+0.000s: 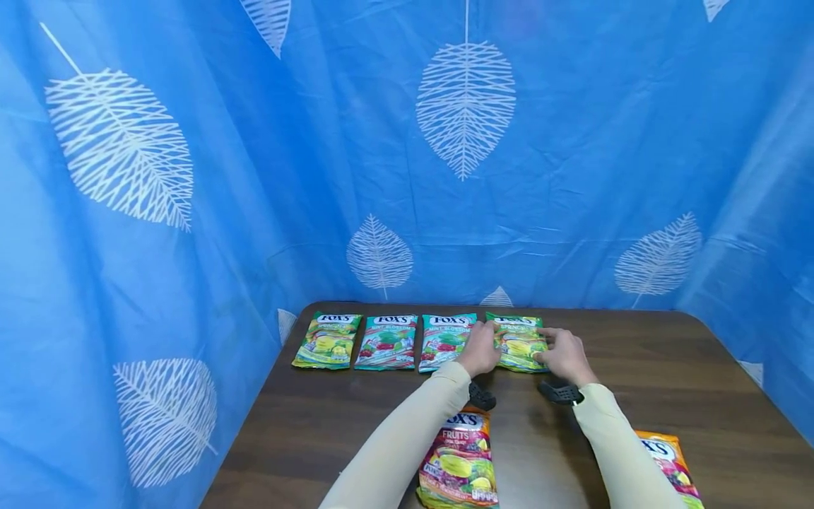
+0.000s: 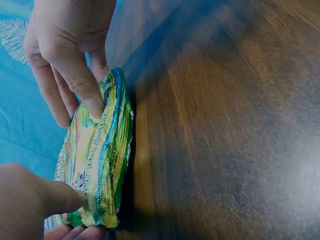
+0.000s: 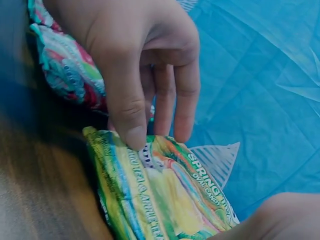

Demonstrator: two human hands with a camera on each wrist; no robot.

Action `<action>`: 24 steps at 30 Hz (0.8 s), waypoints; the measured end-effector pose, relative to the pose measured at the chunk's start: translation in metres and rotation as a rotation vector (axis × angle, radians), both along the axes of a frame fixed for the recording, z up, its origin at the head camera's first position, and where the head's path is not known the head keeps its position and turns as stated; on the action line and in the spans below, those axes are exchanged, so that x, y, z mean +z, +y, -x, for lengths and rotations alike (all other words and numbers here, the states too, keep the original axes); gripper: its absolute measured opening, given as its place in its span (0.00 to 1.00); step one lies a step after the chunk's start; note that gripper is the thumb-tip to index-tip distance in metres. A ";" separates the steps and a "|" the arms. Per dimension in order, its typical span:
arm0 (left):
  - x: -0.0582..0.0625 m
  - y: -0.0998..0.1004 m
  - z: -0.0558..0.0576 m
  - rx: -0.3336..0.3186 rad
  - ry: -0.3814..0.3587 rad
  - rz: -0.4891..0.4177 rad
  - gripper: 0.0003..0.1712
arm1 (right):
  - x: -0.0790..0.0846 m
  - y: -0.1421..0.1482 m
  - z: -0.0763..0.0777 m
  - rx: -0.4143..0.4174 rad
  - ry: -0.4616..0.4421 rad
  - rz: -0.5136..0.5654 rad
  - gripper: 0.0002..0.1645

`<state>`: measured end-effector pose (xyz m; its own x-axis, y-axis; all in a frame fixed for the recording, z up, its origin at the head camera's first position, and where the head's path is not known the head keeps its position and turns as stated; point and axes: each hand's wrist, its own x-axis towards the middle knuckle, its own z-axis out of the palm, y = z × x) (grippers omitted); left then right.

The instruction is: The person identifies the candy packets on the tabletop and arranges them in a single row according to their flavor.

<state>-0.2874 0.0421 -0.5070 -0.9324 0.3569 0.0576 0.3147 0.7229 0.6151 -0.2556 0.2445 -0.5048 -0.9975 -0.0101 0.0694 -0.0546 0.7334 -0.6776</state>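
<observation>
A green and yellow Fox's Spring candy bag [image 1: 518, 344] lies face up near the table's back edge, between the two hands. The left hand [image 1: 481, 350] pinches its left side, thumb on the front and fingers at the edge. At the bag's right side the right hand [image 1: 568, 355] grips it between thumb and fingers. In the left wrist view the bag [image 2: 95, 155] is seen from its lower edge, the right hand [image 2: 72, 45] above and the left thumb below. The right wrist view shows the left hand [image 3: 135, 60] on the bag's far side.
Left of the held bag, in a row, are two teal Mint Blossom bags [image 1: 445, 346] [image 1: 386, 344] and another green bag [image 1: 327, 344]. A Fruits bag [image 1: 459, 466] lies partly under the left forearm; another orange-topped bag [image 1: 674, 466] is beyond the right sleeve. A blue curtain [image 1: 547, 177] hangs behind the table.
</observation>
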 end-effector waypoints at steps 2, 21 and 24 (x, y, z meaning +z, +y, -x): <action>0.002 -0.002 -0.002 -0.003 0.007 0.006 0.27 | -0.001 -0.002 -0.002 -0.005 0.004 -0.005 0.35; 0.005 -0.046 -0.020 -0.144 0.187 -0.091 0.25 | 0.027 -0.050 -0.055 -0.053 0.248 -0.036 0.27; 0.008 -0.061 -0.029 -0.158 0.132 -0.132 0.24 | 0.034 -0.058 -0.070 -0.031 0.222 0.007 0.27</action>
<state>-0.2582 -0.0192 -0.4993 -0.8470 0.4789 0.2306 0.5011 0.5747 0.6470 -0.1859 0.1866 -0.4705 -0.9576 0.0219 0.2872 -0.1801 0.7325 -0.6565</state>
